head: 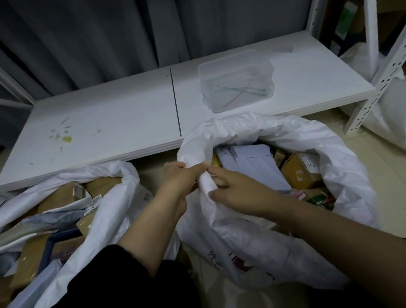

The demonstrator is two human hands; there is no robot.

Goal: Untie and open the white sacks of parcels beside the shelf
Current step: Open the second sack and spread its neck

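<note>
"Where are the hands?"

"Both are on the sack [250,124] that stands just in front of the shelf [111,114], below its right half. The left hand [179,178] has its fingers curled round the rolled rim, on the side away from the shelf. The right hand [236,191] grips the same roll just beside it, thumb outside and fingers tucked into the mouth."

"So it's open?"

"Yes, the mouth gapes wide. Brown boxes [302,170] and a grey mailer [251,166] show inside."

"And the other one?"

"A second sack [115,206] sits in front of the shelf's left half, apart from both hands. Its mouth is open too, with boxes and mailers packed in."

"Anything on the shelf itself?"

"A clear tub [235,69] on the right half of the board, straight behind the held sack, with thin coloured ties [237,92] lying in it. There are greenish smears [66,139] on the left half."

"Any more sacks?"

"One more white bag [398,129] on the floor past the shelf's right end. I can't tell from here whether it's tied."
</note>
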